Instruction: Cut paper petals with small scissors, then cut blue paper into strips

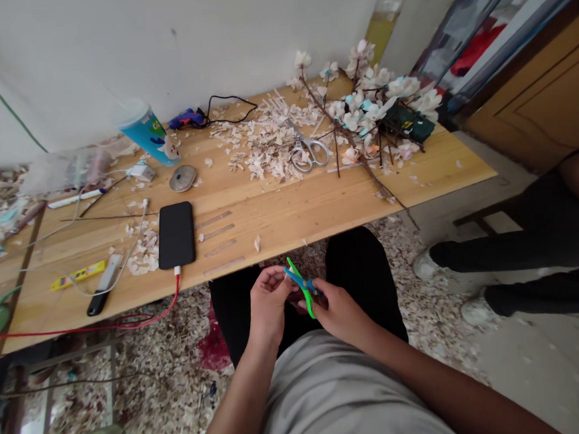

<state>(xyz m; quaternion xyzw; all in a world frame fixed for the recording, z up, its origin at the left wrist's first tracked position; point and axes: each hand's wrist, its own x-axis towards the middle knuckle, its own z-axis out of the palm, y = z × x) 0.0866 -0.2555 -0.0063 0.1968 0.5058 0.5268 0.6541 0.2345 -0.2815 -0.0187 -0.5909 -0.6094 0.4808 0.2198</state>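
Observation:
Over my lap, below the table's front edge, my right hand (333,307) grips a pair of green and blue scissors (306,288) by the handles. The blades are spread and point up and left. My left hand (272,297) is beside the blade tips, thumb and fingers pinched together. A small pale bit shows between them, too small to name. Pale scraps (269,155) lie heaped on the wooden table (269,212), with grey scissors (309,154) beside them.
A flowering branch (361,114) lies at the table's right, before a bottle (385,22). A blue cup (151,137), a black phone (176,234) with a red cable and a cutter (105,285) are left. A seated person's legs (533,251) are right; scraps cover the floor (168,394).

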